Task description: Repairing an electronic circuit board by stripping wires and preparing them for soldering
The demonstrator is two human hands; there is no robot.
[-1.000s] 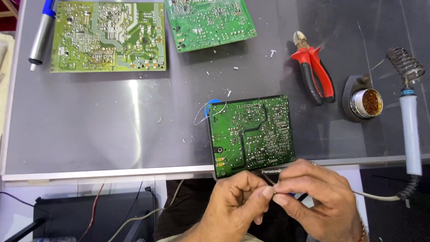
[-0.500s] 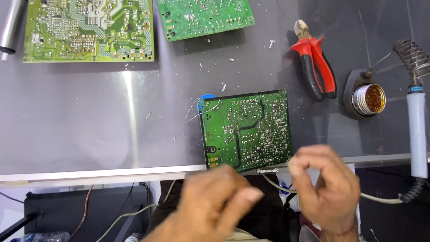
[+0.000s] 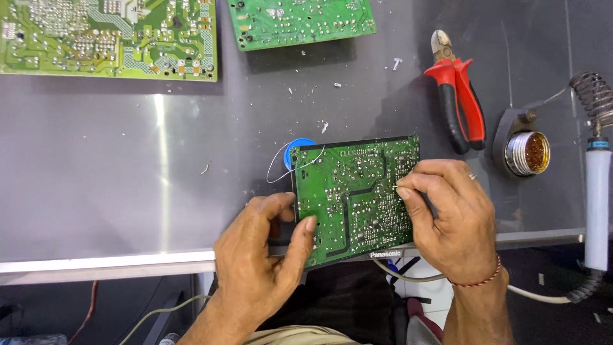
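Observation:
A dark green circuit board [image 3: 354, 191] lies solder side up at the grey table's near edge. My left hand [image 3: 258, 265] grips its lower left corner, thumb on the board's face. My right hand [image 3: 450, 214] rests on the board's right edge, with thumb and forefinger pinched on a small thin piece against the solder side. A blue spool of thin solder wire [image 3: 297, 148] peeks out from under the board's top left corner.
Two more green circuit boards [image 3: 108, 38] [image 3: 300, 22] lie at the back. Red-handled cutters [image 3: 460, 96] lie at the right, beside a brass-wool tip cleaner [image 3: 527, 152]. A soldering iron [image 3: 597, 204] stands in its coil holder at the far right. The grey table [image 3: 128, 172] ends in a metal front edge.
Both hands have come up from below the table edge onto the circuit board. The left one has taken hold of its corner and the right one has pinched down on its right side.

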